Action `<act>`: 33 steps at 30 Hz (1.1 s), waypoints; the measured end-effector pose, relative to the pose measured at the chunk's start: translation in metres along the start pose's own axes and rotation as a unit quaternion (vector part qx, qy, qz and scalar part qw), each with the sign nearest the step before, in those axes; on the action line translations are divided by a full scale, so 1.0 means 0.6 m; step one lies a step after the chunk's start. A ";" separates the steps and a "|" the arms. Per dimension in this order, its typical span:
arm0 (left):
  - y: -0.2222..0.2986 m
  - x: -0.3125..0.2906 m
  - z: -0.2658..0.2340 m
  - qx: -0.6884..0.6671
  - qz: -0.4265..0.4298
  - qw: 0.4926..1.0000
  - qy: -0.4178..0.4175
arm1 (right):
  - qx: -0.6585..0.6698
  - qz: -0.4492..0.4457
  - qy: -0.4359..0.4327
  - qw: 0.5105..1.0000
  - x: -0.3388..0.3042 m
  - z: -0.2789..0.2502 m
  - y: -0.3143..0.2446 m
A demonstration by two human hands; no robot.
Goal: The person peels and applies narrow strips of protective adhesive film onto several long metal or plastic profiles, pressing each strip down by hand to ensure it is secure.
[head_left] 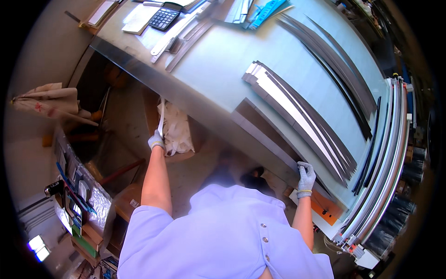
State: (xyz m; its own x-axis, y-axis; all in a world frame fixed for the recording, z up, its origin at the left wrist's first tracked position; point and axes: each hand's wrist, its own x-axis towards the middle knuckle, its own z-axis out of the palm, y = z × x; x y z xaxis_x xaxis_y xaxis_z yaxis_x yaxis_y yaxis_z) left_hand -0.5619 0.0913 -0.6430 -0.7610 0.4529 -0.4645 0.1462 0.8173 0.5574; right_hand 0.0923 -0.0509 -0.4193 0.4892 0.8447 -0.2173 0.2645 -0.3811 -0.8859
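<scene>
- Pinching a white strip [161, 122], the left hand [157, 140] has its grip off the counter's [209, 81] near edge, beside a brown box [151, 111] of white scraps [177, 132].
- Right hand [305, 178] curls at that edge, by grey strips [265, 138]; cannot tell whether its grip pinches one.

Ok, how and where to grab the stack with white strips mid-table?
Grip the stack by its long edges from the near side, right hand and, once free of its strip, left hand spread either side of the middle. The stack lies flat, long and narrow with staggered ends, so an end grip could let strips slip.
</scene>
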 end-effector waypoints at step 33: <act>0.293 -1.229 0.479 0.297 0.839 0.225 -0.397 | -0.078 0.089 0.508 0.853 0.076 -0.464 0.326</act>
State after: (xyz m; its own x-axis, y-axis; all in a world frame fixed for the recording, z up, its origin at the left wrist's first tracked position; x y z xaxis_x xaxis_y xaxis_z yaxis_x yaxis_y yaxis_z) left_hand 0.2067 0.0033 -0.4000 0.9983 0.0301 -0.0508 0.0451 -0.9439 0.3272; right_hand 0.3975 -0.1916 -0.4884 0.9802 0.0366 0.1947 0.1793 -0.5814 -0.7936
